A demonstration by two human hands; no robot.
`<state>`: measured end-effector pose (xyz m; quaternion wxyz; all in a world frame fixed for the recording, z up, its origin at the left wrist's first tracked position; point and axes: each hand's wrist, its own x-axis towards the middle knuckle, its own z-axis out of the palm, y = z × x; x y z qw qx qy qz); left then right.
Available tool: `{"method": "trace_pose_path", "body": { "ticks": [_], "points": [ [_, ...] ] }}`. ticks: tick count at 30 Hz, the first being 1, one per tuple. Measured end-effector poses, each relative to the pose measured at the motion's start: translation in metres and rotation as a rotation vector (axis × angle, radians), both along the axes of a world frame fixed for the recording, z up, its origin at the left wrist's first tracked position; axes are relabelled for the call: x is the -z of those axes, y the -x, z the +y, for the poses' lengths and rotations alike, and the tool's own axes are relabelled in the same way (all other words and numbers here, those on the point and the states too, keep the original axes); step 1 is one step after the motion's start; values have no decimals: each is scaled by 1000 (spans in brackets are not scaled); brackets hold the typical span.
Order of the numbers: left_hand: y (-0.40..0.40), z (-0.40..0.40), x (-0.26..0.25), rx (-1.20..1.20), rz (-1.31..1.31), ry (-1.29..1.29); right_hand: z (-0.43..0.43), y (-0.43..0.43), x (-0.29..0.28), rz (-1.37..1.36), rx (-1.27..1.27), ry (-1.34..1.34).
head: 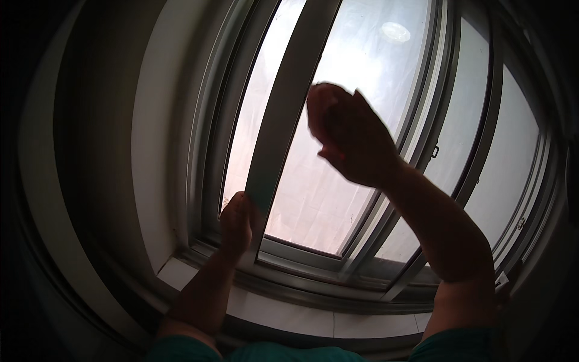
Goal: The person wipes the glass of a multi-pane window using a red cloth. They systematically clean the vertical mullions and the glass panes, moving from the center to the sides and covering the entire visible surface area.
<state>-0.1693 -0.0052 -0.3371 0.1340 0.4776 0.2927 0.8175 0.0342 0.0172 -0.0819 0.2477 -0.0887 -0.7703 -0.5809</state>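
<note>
My right hand [362, 140] is raised before the bright glass pane [325, 199] of a sliding window. Under its palm and fingers is a reddish wad [318, 111], apparently a cloth or sponge, too dark against the light to tell which. The wad's left edge comes close to the upright of a metal sash [282, 104]. Lower down, my left hand [237, 221] grips the left side of that same upright, its fingers partly hidden. Whether the wad touches the glass cannot be told.
More sliding panes [457, 90] stand to the right, with a small latch [435, 151] on one frame. Below the metal track [316, 280] runs a sill of pale tiles [289, 312]. A wall reveal [154, 135] borders the left side. A round light patch [396, 32] shows on the glass.
</note>
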Motion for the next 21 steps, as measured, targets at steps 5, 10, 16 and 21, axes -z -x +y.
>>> {"method": "trace_pose_path", "body": {
  "ticks": [5,10,16,21],
  "points": [
    [-15,-4,-17,-56,65,-5,14,-21,107,-244,-16,-96],
    [-7,-9,-12,2,6,62,12,-23,49,-353,-122,-55],
    [-8,-11,-12,-4,24,55,21,-5,-74,112,-77,-227],
    [-12,-8,-14,-21,26,20,29,17,-164,488,-175,-390]
  ]
}}
